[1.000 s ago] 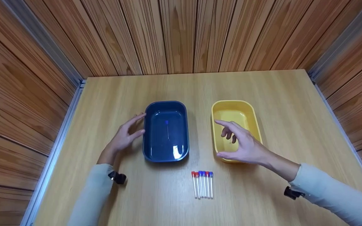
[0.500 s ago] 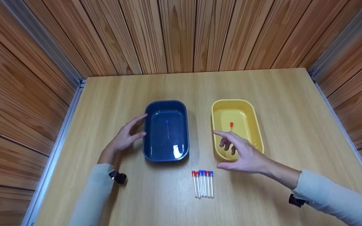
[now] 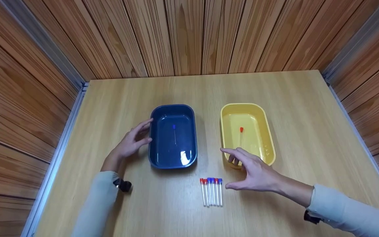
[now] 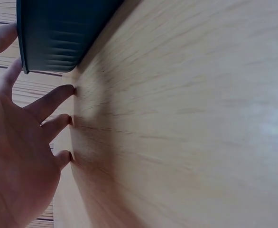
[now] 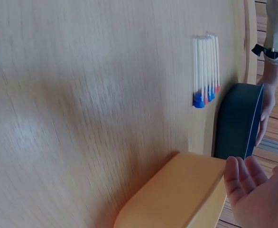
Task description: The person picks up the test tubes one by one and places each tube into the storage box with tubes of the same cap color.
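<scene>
My left hand (image 3: 128,143) lies at the left rim of a dark blue bin (image 3: 163,154), thumb and index finger touching or nearly touching it. In the left wrist view, other fingers (image 4: 53,102) reach down to the tabletop. A slim clear tube (image 3: 175,135) with a blue cap lies inside that bin. My right hand (image 3: 255,174) hovers over the near end of a yellow bin (image 3: 265,131), thumb and index finger spread, holding nothing. In the yellow bin lies a red-capped tube (image 3: 241,133). Left of my right thumb, several red- and blue-capped tubes (image 3: 211,194) form a row.
Both bins stand side by side on a light wooden table (image 3: 163,210), with a gap between them. Wood-panelled walls (image 3: 189,36) enclose the back and sides. Metal rails (image 3: 59,148) run along the table's side edges. A small black camera (image 3: 123,185) sits on the left wrist.
My right hand has moved from over the yellow bin toward me, nearer the tube row. The red-capped tube in that bin has come into view. My left hand has barely moved.
</scene>
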Motion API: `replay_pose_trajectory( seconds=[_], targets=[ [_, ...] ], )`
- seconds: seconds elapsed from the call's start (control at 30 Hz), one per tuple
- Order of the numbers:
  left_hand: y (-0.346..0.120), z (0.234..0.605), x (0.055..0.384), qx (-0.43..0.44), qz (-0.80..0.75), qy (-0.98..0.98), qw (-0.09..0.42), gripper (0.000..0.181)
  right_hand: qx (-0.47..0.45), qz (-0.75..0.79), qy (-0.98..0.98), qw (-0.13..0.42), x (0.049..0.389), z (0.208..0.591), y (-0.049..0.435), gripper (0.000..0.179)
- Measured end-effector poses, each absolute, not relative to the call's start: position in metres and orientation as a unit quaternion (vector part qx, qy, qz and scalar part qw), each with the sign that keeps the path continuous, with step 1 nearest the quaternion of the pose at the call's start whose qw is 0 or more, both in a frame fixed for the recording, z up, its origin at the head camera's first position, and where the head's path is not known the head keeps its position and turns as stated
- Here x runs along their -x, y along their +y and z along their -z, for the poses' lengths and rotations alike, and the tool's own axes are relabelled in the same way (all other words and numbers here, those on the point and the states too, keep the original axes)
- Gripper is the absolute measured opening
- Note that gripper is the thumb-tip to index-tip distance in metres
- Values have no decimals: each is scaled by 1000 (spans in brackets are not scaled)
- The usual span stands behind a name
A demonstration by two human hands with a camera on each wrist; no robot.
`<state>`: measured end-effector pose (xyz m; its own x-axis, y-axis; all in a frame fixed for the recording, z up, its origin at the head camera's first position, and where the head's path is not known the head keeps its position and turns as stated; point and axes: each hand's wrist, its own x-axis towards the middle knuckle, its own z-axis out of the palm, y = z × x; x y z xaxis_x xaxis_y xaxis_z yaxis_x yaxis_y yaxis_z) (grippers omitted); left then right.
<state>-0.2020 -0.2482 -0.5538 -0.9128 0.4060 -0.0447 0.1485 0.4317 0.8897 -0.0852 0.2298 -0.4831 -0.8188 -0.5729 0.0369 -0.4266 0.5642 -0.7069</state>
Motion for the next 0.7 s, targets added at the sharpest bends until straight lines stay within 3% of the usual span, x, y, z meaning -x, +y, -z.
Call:
replay_pose_trajectory(
  seconds=[0.7],
  targets=[
    [-248,551,200,-159,-499,842,128,69,351,319,872,123,59,503,226,108]
  ],
)
